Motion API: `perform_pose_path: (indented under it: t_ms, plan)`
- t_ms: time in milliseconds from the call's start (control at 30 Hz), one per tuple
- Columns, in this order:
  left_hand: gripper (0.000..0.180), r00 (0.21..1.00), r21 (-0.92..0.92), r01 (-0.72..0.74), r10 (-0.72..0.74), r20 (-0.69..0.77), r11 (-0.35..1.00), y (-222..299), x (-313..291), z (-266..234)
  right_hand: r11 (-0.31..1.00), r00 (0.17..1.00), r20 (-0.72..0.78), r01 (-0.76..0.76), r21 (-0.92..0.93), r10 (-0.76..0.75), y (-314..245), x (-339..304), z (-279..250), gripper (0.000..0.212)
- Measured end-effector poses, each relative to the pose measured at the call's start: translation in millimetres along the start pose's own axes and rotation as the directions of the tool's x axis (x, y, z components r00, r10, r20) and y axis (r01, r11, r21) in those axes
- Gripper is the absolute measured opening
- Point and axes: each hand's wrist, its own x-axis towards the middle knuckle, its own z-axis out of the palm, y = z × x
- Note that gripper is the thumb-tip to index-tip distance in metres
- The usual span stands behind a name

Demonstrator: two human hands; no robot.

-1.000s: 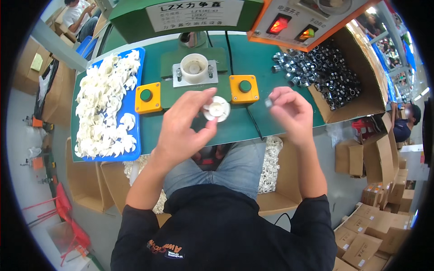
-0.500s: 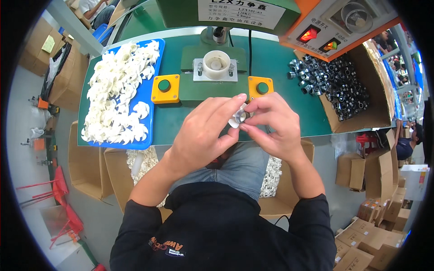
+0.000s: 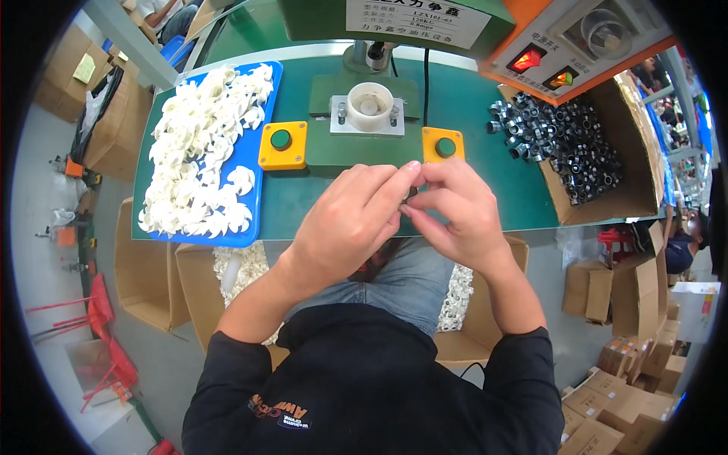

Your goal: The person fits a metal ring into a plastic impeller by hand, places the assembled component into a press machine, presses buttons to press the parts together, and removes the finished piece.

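My left hand (image 3: pixel 345 224) and my right hand (image 3: pixel 459 212) meet over the near edge of the green table, fingertips pressed together. Between them is a small shiny metal ring (image 3: pixel 409 196), of which only a sliver shows. The white plastic piece that goes with it is hidden behind my left fingers. Both hands are closed around these small parts. Just beyond stands a green press with a round white cup-shaped fixture (image 3: pixel 369 106) on a metal plate, with nothing of mine touching it.
Left on the table, a blue tray (image 3: pixel 262 163) holds many white curved pieces (image 3: pixel 197 152). Yellow button boxes (image 3: pixel 283 145) with green buttons flank the press. At right, a cardboard box (image 3: pixel 641 144) spills dark metal rings (image 3: pixel 576 152). An orange control box (image 3: pixel 531 72) hangs above; open cartons stand below.
My fingers have drawn closer together over the ring and the white piece, which showed more before. The whole view has shifted slightly, so the table's things sit a little farther right.
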Motion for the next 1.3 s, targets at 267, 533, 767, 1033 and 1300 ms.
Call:
perform_pose_path:
  t_ms: [267, 533, 767, 1033, 1300]
  plan:
    - [0.066, 0.999, 0.043, -0.002, 0.0, 0.043, 0.999, 0, 2, 0, 0.999, 1.0, -0.009, 0.019, -0.049, -0.02, -2, 1, 0, 0.023]
    - [0.064, 0.999, -0.036, -0.015, 0.013, -0.036, 0.999, -2, 3, 5, 1.0, 0.997, -0.071, 0.006, 0.027, -0.004, 1, -3, -2, 0.026]
    - [0.064, 0.996, -0.035, -0.039, 0.036, -0.078, 0.999, -4, 3, 6, 0.999, 0.997, -0.076, 0.008, 0.046, -0.004, 2, -2, -2, 0.026]
    - [0.062, 0.996, -0.088, 0.016, -0.023, -0.084, 0.996, -14, 8, 13, 0.998, 0.999, -0.048, -0.011, 0.055, 0.013, 15, -1, 2, 0.025]
    - [0.063, 0.934, -0.12, 0.31, -0.325, -0.147, 0.943, -51, 33, -2, 0.987, 0.973, -0.187, -0.114, 0.109, 0.133, 19, -3, -7, 0.031]
